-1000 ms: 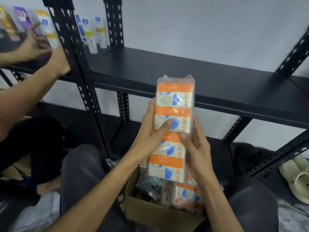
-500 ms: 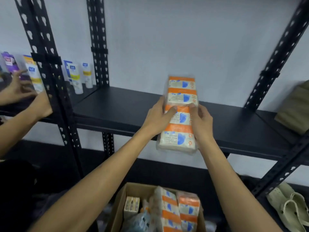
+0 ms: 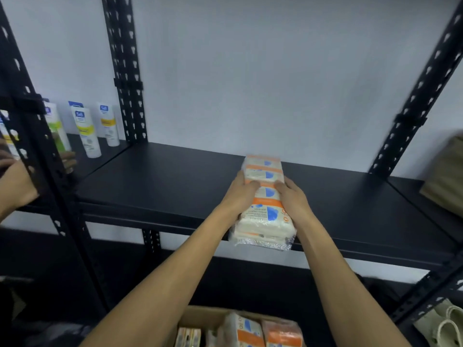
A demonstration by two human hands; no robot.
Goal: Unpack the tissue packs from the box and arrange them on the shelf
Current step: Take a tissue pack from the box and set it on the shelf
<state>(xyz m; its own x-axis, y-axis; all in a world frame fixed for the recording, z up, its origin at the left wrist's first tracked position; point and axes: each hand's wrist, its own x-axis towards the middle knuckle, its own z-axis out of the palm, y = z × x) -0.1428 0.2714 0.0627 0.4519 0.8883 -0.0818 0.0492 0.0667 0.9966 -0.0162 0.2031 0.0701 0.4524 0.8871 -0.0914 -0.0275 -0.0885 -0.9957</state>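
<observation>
A long orange-and-white tissue multipack (image 3: 263, 214) lies lengthwise on the black shelf (image 3: 162, 186), its near end overhanging the front edge. My left hand (image 3: 240, 194) grips its left side and my right hand (image 3: 292, 199) grips its right side, thumbs on top. Below, at the bottom edge, an open cardboard box (image 3: 200, 315) holds more tissue packs (image 3: 248, 331).
Several white cream tubes (image 3: 86, 131) stand on the shelf to the left, where another person's hand (image 3: 13, 181) reaches. Black perforated uprights (image 3: 125, 71) frame the bay. A khaki bag (image 3: 446, 176) sits at the right. Pale sandals (image 3: 446, 326) lie on the floor at lower right.
I have carried the multipack up from the box and forward onto the shelf, tilting it from upright to flat. The view has risen toward the shelf.
</observation>
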